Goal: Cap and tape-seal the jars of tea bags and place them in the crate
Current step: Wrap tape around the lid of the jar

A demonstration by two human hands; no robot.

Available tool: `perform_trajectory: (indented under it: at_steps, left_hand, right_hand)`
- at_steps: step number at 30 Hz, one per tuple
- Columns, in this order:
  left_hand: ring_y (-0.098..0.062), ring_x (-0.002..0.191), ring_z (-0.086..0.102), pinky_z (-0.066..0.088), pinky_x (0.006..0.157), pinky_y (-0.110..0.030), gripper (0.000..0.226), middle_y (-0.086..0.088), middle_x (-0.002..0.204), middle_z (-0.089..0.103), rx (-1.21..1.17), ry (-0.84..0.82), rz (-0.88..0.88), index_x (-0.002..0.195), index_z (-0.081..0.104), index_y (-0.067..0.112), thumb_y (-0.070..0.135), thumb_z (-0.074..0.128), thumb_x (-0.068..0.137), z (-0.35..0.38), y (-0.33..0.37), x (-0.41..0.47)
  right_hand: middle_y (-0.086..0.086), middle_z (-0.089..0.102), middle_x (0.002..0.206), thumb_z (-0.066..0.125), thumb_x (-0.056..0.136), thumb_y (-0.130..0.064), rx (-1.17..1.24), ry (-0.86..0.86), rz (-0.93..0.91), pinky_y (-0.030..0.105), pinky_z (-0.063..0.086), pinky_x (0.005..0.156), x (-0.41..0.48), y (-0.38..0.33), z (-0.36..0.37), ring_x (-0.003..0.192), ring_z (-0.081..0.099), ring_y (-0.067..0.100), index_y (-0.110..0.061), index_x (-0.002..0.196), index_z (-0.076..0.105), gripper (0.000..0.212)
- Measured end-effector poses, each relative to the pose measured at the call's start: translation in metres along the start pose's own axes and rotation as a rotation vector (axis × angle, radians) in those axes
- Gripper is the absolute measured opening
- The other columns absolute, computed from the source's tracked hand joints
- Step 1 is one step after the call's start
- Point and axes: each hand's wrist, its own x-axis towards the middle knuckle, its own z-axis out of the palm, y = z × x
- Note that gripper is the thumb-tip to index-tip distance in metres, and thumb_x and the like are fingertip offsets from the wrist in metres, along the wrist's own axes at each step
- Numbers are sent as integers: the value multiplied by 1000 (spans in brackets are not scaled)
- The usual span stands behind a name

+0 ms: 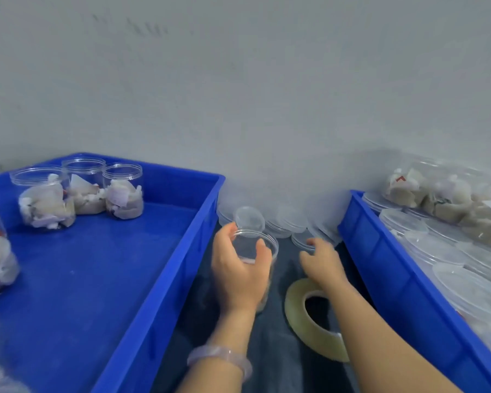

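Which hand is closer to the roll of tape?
Right. The right hand is just beyond the tape roll; the left hand holds a jar farther left.

Both bare forearms reach forward from the bottom edge, side by side and a little apart. The left hand (240, 268) is turned back-up, its fingers and thumb curled round the mouth of a clear jar (250, 245). A pale bracelet (220, 358) sits on that wrist. The right hand (322, 259) is stretched further ahead, palm down, fingers bent downward at the tips. I cannot tell whether they hold anything.
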Motion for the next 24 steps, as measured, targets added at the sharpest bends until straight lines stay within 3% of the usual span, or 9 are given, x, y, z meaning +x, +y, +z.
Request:
perform_trajectory:
  at_steps: [2,5,8,10,12,15,18,22,24]
  left_hand:
    - [-17,106,59,38,89,-14,58,2,112,62,-18,8,19,114,59,7,45,57,70,2,-2,0]
    - [-16,102,60,36,86,-4,62,5,109,59,-27,21,65,112,60,4,50,51,70,2,-5,1]
    - [-17,102,61,38,87,-7,61,4,108,60,-49,5,85,111,60,3,48,51,71,4,-8,3]
    - [-17,101,61,40,87,-8,60,2,108,61,-67,-6,90,110,61,2,47,51,72,5,-9,3]
    - [-17,100,61,40,87,-7,58,2,107,62,-82,-11,99,109,61,1,46,51,72,5,-11,4]
    - [-16,99,61,39,87,-5,57,2,107,61,-84,-16,117,108,61,0,44,50,74,6,-12,4]
    - [-18,100,61,39,87,-7,58,-3,108,63,-77,-24,119,109,61,-1,45,49,75,6,-14,4]
    - [-22,103,62,43,89,-18,60,-8,110,64,-78,-34,118,109,60,-2,46,48,76,5,-16,3]
    - [-22,103,61,42,89,-16,60,-6,110,64,-82,-39,110,109,60,-1,47,47,76,5,-16,3]
  right_hand:
    - [15,32,150,49,95,-17,-104,78,51,43,36,108,23,16,1,135,34,31,-5,147,26,58]
    - [14,11,159,45,99,-22,-78,90,94,43,21,116,53,30,-2,145,15,31,-7,152,4,69]
    - [19,18,154,42,100,-36,-123,49,162,47,29,109,74,38,-3,141,21,34,-17,153,-1,71]
    - [19,30,147,40,98,-45,-316,44,151,46,35,100,80,41,-3,134,26,36,-17,152,9,69]
    - [17,34,142,44,96,-48,-371,74,129,44,36,96,83,40,-4,129,28,36,-16,144,32,59]
    - [13,44,129,61,90,-38,-312,80,-21,41,37,96,90,41,-2,121,38,34,-10,100,57,30]
    - [17,60,94,68,85,-36,-270,85,-82,41,45,72,83,40,2,83,55,30,-12,67,49,36]
    - [8,52,70,73,73,-55,-146,95,-51,35,42,56,75,38,2,64,50,22,-9,61,50,52]
    - [6,47,62,71,77,-52,-96,101,-68,33,37,55,71,35,-1,58,44,19,-10,61,47,51]
